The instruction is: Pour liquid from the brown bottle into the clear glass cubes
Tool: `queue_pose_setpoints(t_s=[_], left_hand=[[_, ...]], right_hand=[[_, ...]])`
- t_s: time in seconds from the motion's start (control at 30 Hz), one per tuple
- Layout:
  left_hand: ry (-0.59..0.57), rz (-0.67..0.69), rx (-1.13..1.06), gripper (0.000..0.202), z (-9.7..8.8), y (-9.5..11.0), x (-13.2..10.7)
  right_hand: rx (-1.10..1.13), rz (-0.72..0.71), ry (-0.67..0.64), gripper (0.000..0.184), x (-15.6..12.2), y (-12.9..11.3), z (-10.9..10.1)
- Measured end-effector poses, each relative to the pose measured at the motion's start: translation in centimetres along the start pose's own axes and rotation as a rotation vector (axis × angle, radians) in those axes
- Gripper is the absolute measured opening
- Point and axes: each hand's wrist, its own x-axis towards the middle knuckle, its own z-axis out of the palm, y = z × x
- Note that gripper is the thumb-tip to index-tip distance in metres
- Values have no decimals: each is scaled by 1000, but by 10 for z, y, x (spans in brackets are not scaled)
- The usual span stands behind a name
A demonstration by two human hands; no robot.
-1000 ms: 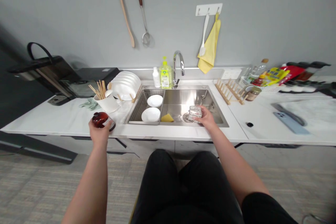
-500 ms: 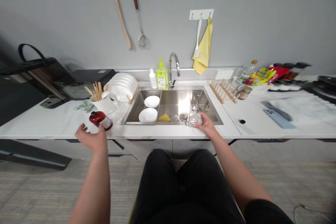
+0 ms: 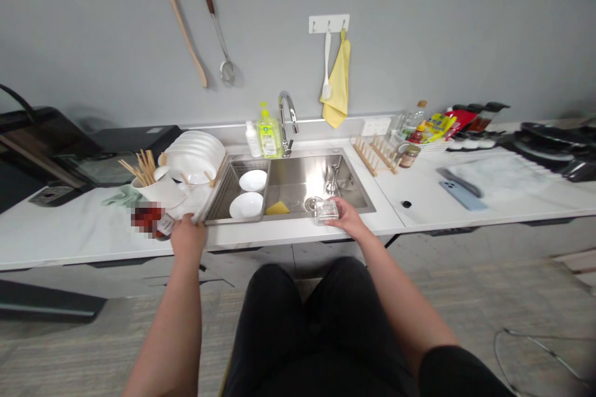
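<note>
The white stone counter holds a steel sink. Your right hand pinches a clear glass box just inside the sink's front edge (if it slips, it could crack on the steel). Your left hand is curled beside a red bottle, near the counter's edge; a bump could tip it off. You can't tell if they touch.
</note>
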Motion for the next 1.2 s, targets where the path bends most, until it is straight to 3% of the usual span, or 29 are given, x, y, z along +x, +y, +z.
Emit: queue_pose_setpoints(t_s=[0.17, 0.27, 0.33, 0.43, 0.57, 0.7, 0.83, 1.0, 1.2], left_hand=[[131, -48, -88, 53, -21, 18, -19], [241, -41, -232, 53, -38, 53, -33], [133, 61, -381, 44, -47, 91, -42], [-211, 371, -611, 42, -55, 161, -59], [-406, 693, -520, 40, -60, 251, -85], [-522, 884, -349, 31, -63, 309, -98], [-495, 963, -199, 28, -68, 335, -97], [-448, 1046, -61, 26, -72, 349, -97], [-526, 1126, 94, 31, -51, 363, -110]], right_hand=[[8, 2, -13, 89, 0, 3, -1], [10, -5, -19, 89, 0, 6, -2], [10, -11, -23, 89, 1, 9, -3], [-13, -12, -26, 90, 1, 10, -4], [-39, -15, -55, 87, 1, 5, -6], [-47, -47, -75, 86, 1, 3, -6], [-56, -47, -57, 88, 2, 9, -6], [-54, -42, -59, 92, 3, 16, -6], [-64, -57, -78, 91, 2, 17, -6]])
